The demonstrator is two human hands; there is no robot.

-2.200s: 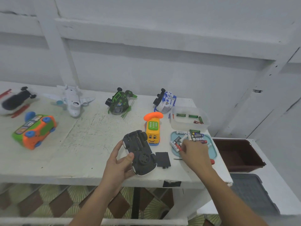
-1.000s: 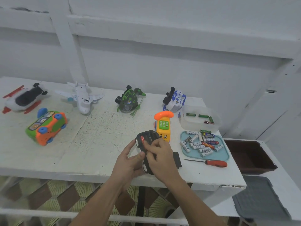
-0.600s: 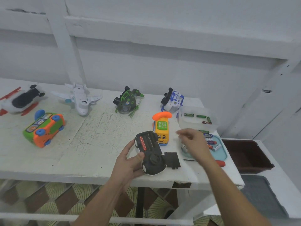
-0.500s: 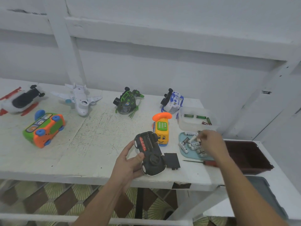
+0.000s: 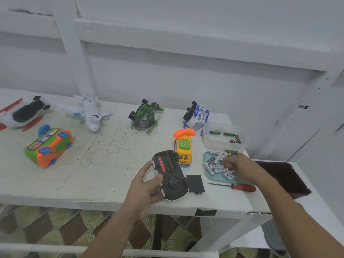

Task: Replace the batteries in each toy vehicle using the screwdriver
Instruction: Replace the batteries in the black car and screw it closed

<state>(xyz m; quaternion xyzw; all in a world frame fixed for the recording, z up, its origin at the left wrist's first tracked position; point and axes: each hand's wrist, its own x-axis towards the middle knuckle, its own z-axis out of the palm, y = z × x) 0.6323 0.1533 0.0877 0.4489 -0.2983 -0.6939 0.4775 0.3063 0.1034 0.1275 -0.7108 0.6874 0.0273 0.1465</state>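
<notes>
Polarity needs minding: the left hand (image 5: 147,185) curls round the upturned car (image 5: 172,181), bay (image 5: 164,162) open, while the right hand (image 5: 241,164), fingers (image 5: 228,162) among batteries (image 5: 216,167) in the tray (image 5: 205,161) right of the car, pinching or not I cannot tell, should lift one only.
</notes>
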